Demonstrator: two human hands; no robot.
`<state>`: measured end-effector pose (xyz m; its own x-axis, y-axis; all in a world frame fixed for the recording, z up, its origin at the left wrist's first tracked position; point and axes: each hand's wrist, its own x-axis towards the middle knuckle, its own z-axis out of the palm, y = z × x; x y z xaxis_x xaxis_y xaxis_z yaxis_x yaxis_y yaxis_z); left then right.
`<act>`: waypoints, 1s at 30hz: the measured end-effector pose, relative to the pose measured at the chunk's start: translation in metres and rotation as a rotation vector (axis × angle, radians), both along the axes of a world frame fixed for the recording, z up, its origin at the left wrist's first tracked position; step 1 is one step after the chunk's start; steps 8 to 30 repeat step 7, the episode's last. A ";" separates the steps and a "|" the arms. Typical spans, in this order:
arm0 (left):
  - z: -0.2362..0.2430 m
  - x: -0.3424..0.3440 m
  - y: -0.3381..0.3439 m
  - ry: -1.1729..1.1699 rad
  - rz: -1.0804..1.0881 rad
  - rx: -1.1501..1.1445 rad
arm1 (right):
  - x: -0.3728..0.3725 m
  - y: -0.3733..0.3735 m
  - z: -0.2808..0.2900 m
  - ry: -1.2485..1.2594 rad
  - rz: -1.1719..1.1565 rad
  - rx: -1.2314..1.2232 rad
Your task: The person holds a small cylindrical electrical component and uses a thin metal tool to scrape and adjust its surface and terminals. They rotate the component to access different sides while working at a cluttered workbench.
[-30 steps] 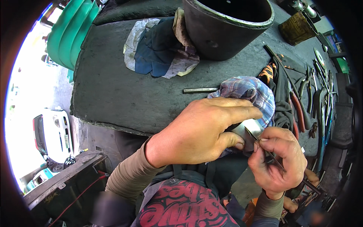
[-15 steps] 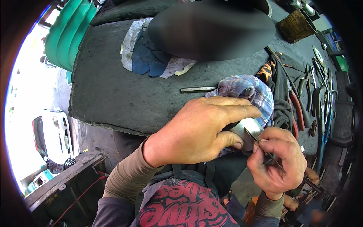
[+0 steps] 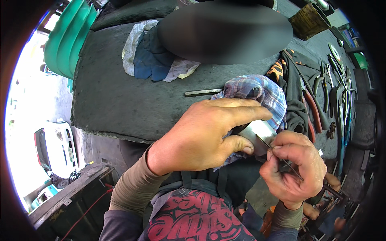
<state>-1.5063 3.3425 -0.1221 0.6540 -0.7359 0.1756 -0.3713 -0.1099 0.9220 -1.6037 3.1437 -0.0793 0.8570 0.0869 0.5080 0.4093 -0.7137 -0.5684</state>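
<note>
My left hand (image 3: 209, 136) is closed round a rounded, silvery metal part (image 3: 261, 129), with the thumb on its near side and the fingers over its far side. A plaid cloth (image 3: 274, 94) lies bunched behind and beneath the part. Between thumb and fingertips, my right hand (image 3: 299, 164) pinches a thin, dark, pointed metal pick (image 3: 263, 141). The pick's tip rests on or just over the part's shiny face; contact is hard to tell. Much of the part is covered by my left hand and the cloth.
On the dark bench (image 3: 108, 96) lie a short metal bar (image 3: 204, 92) and folded rags (image 3: 150, 58). Red-handled pliers (image 3: 313, 110) and several other tools are at the right, beside a black cloth (image 3: 295, 88). A rusty tin (image 3: 309, 22) stands far right. A blurred patch hides the bench's back.
The whole view has shifted slightly, so bench, cloth and hands sit a little further left. Both hands keep their grips, and the pick stays at the part's face.
</note>
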 end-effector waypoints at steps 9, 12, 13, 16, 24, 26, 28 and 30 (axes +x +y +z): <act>0.001 0.001 0.000 0.004 -0.012 -0.001 | 0.000 -0.003 -0.001 -0.008 0.014 0.016; 0.001 0.001 0.000 0.004 -0.012 -0.001 | 0.000 -0.003 -0.001 -0.008 0.014 0.016; 0.001 0.001 0.000 0.004 -0.012 -0.001 | 0.000 -0.003 -0.001 -0.008 0.014 0.016; 0.001 0.001 0.000 0.004 -0.012 -0.001 | 0.000 -0.003 -0.001 -0.008 0.014 0.016; 0.001 0.001 0.000 0.004 -0.012 -0.001 | 0.000 -0.003 -0.001 -0.008 0.014 0.016; 0.001 0.001 0.000 0.004 -0.012 -0.001 | 0.000 -0.003 -0.001 -0.008 0.014 0.016; 0.001 0.001 0.000 0.004 -0.012 -0.001 | 0.000 -0.003 -0.001 -0.008 0.014 0.016; 0.001 0.001 0.000 0.004 -0.012 -0.001 | 0.000 -0.003 -0.001 -0.008 0.014 0.016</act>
